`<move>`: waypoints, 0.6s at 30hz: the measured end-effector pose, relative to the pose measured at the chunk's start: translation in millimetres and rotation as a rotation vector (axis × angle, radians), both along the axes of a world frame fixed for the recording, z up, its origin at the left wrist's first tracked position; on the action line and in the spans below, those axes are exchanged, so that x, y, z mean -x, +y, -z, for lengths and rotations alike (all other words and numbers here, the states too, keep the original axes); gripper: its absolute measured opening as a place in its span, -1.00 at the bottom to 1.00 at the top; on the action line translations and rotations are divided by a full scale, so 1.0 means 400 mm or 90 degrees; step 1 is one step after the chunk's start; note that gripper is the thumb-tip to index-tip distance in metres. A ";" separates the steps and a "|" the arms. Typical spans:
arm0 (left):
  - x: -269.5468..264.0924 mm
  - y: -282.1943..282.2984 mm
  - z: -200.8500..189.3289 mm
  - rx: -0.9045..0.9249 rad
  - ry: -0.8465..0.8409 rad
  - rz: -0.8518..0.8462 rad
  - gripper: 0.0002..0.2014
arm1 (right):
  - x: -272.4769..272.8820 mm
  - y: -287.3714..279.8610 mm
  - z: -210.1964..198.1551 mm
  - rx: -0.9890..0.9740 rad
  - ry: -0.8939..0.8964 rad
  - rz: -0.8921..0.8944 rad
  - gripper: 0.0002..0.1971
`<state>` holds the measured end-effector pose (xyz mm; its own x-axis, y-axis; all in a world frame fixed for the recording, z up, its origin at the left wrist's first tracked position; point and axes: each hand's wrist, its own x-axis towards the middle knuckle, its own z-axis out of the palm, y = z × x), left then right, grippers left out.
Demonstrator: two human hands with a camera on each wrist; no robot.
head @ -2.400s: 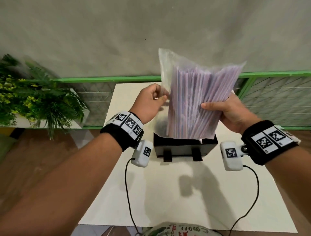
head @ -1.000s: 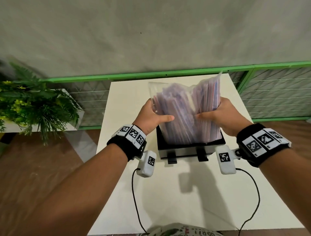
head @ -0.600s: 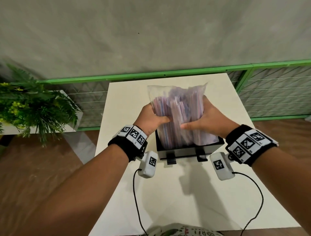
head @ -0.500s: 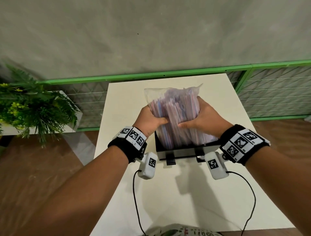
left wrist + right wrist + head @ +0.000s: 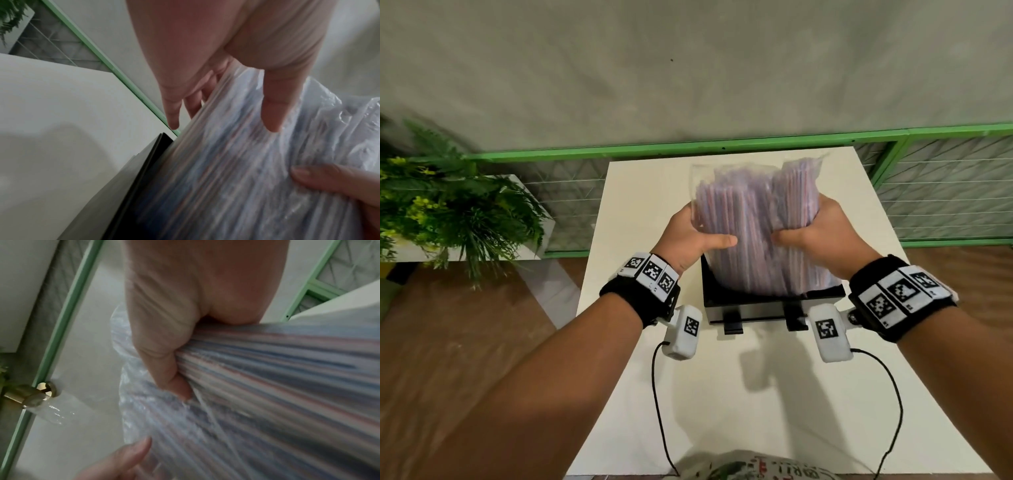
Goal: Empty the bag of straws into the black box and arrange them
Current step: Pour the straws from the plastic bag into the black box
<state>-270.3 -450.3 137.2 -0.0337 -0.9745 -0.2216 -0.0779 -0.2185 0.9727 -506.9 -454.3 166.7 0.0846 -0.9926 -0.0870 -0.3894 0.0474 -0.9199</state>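
The white table (image 5: 722,394) carries the black box (image 5: 739,305) near its middle, and every place here is told from that box; behind it, past the table's far edge, runs a green railing (image 5: 688,147) with wire mesh; well to the box's left stands a leafy green plant (image 5: 448,212) on a low white stand. Standing upright in the box is the clear plastic bag (image 5: 756,219), its lower end down inside the box and its upper end rising above the rim; packed inside are the straws (image 5: 236,178), striped pale purple, blue and red, running lengthwise. The left hand (image 5: 688,240) clamps the bag from the box's left side, thumb across the near face and fingers wrapped behind; the right hand (image 5: 822,236) clamps it from the box's right side, thumb pressed into the near face and fingers curled round the far side; the two thumbs lie close together, just apart.
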 end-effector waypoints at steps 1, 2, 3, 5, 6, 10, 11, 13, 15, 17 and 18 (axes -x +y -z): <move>0.000 0.001 -0.001 -0.006 0.008 0.003 -0.43 | 0.002 0.000 -0.005 -0.006 0.005 -0.009 -0.54; -0.001 0.001 0.000 -0.007 0.018 0.003 -0.41 | 0.005 -0.004 -0.011 -0.006 0.007 -0.015 -0.55; -0.004 0.000 0.004 -0.008 0.028 0.002 -0.38 | 0.006 -0.009 -0.016 -0.001 0.013 -0.025 -0.55; -0.007 0.003 0.003 -0.013 0.038 -0.001 -0.36 | 0.003 -0.011 -0.028 0.001 0.046 -0.062 -0.58; -0.008 0.003 0.003 -0.012 0.041 -0.001 -0.38 | 0.005 -0.013 -0.032 0.003 0.052 -0.065 -0.59; -0.013 0.005 0.003 -0.015 0.031 -0.008 -0.35 | 0.013 -0.023 -0.035 0.001 0.055 -0.064 -0.60; -0.013 0.005 0.001 -0.014 0.025 -0.007 -0.29 | 0.015 -0.025 -0.034 0.000 0.049 -0.054 -0.60; -0.011 0.008 -0.002 -0.011 0.009 -0.002 -0.22 | 0.016 -0.028 -0.030 -0.010 0.042 -0.042 -0.61; -0.007 0.010 -0.001 -0.011 -0.005 0.009 -0.23 | 0.019 -0.028 -0.029 -0.022 0.036 -0.038 -0.62; -0.005 0.013 0.000 -0.009 -0.017 0.012 -0.24 | 0.019 -0.031 -0.028 -0.024 0.036 -0.027 -0.62; -0.004 0.014 0.002 -0.009 -0.025 0.013 -0.21 | 0.017 -0.030 -0.029 -0.027 0.044 -0.031 -0.61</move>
<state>-268.8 -444.8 136.2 -0.0442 -0.9704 -0.2376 -0.1203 -0.2309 0.9655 -513.6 -466.2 178.2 0.1252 -0.9827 -0.1365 -0.4552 0.0653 -0.8880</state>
